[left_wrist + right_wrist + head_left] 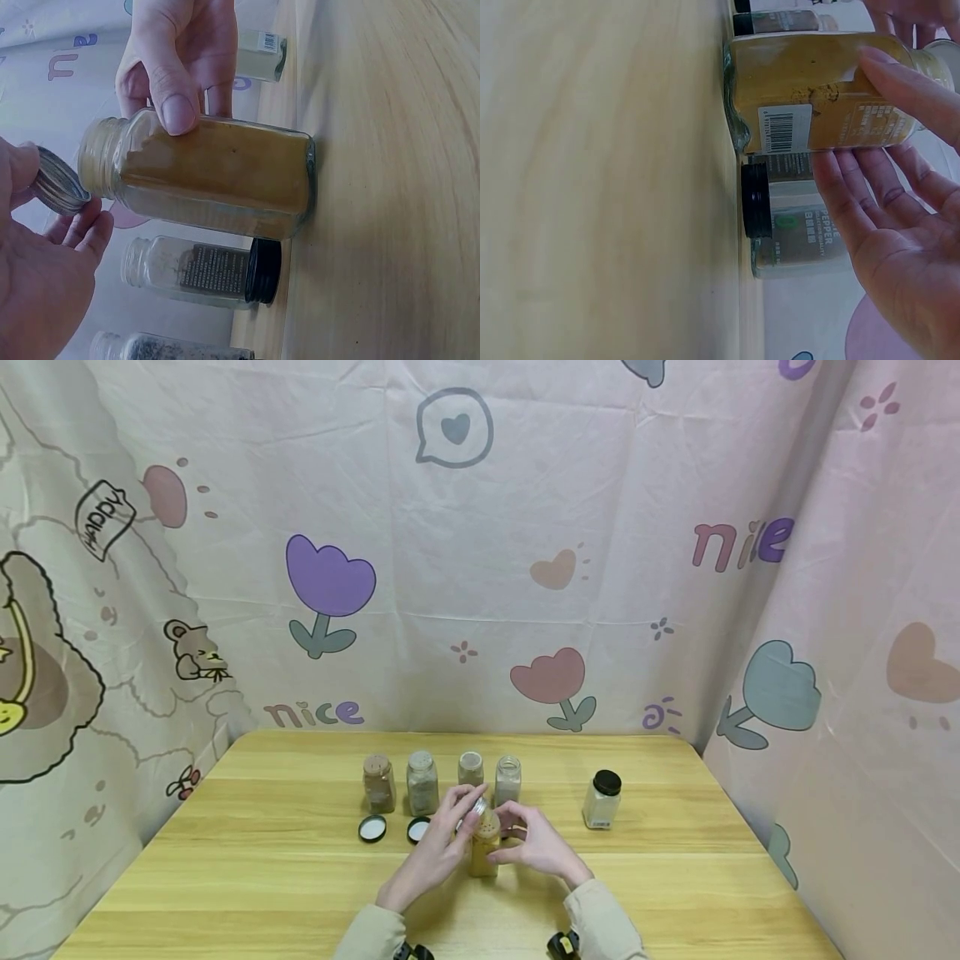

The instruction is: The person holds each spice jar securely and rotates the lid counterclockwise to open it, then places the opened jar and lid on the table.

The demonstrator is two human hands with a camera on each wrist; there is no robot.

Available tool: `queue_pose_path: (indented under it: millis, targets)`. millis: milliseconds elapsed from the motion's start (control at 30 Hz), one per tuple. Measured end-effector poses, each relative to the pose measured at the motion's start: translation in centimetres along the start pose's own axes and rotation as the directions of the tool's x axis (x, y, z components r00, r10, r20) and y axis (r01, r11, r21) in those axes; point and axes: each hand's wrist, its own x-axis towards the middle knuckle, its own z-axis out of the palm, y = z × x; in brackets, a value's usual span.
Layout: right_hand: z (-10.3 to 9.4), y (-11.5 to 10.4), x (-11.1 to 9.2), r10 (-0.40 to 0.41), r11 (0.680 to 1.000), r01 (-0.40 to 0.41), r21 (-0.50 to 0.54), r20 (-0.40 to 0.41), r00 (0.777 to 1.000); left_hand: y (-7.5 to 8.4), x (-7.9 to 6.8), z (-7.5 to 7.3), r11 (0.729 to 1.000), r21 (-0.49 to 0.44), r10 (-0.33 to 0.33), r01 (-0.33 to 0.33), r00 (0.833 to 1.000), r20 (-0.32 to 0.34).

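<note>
A square glass spice jar (484, 858) of yellow-brown powder stands upright on the table, its top uncovered and dotted with small holes. My right hand (538, 843) holds it from the right side, thumb on the near face and fingers behind, as the right wrist view shows. A barcode label is on the jar (817, 97). My left hand (442, 831) pinches a shiny, ridged screw lid (60, 182) between thumb and fingers. Tilted, this lid is beside the jar's mouth; whether the two touch, I cannot tell.
Behind stand a brown-powder jar (379, 785), a grey-powder jar (423, 787) and two more uncapped jars (507, 779). Upturned black lids (372, 828) with white insides lie before them. A black-lidded jar (602, 800) stands at the right. A patterned curtain (465, 568) hangs behind the table.
</note>
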Motion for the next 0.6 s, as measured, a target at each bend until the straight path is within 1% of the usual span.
queue_pose_path:
  millis: [167, 333, 500, 600]
  targets:
    - [-0.2, 0.1, 0.0, -0.003, 1.0, 0.003, 0.0, 0.011, 1.0, 0.0, 0.1, -0.2, 0.999, -0.033, -0.009, 0.009, 1.0, 0.017]
    - [-0.5, 0.2, -0.1, 0.01, 1.0, -0.01, -0.002, 0.017, 1.0, 0.0, 0.2, -0.3, 0.999, -0.045, 0.026, -0.025, 1.0, 0.007]
    - [-0.9, 0.1, -0.3, 0.031, 1.0, -0.031, -0.006, 0.028, 0.999, -0.2, 0.2, -0.3, 0.998, -0.04, 0.057, -0.057, 0.998, -0.019]
    - [-1.1, 0.0, -0.5, 0.034, 0.999, -0.034, -0.006, 0.039, 0.999, -0.4, 0.2, -0.3, 0.995, -0.053, 0.082, -0.083, 0.996, -0.036]
